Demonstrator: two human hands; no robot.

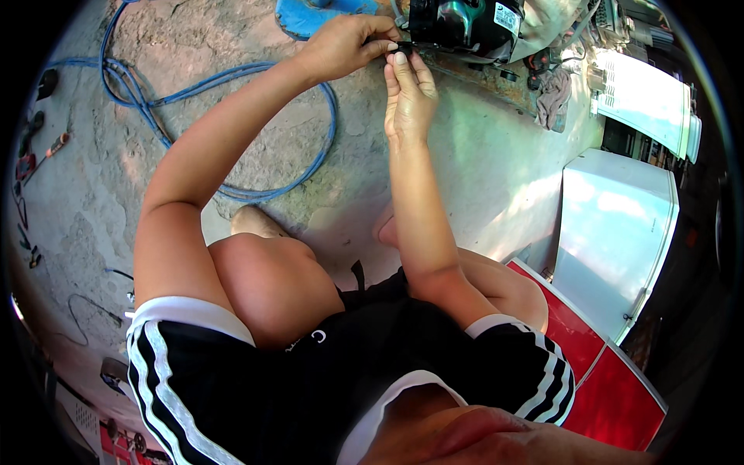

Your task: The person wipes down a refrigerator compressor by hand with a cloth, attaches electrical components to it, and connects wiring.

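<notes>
Both of my arms reach forward to the far side of the picture, where my fingertips meet. My left hand [346,45] has thumb and fingers closed in a pinch on a small black part [402,49]. From below, my right hand [411,97] pinches the same part, its thumb and fingertips pressed against it. The part is mostly covered by my fingers, so its kind is unclear. Just to the right lies a glossy black, rounded machine [459,25] that looks like a compressor, with a white label [507,18] on it.
A blue hose [332,132] loops across the rough floor on the left. A blue round object [314,17] lies at the top. A grey rag [552,97], a white appliance [616,225] and a red panel [612,395] stand along the right. A screwdriver [56,146] lies far left.
</notes>
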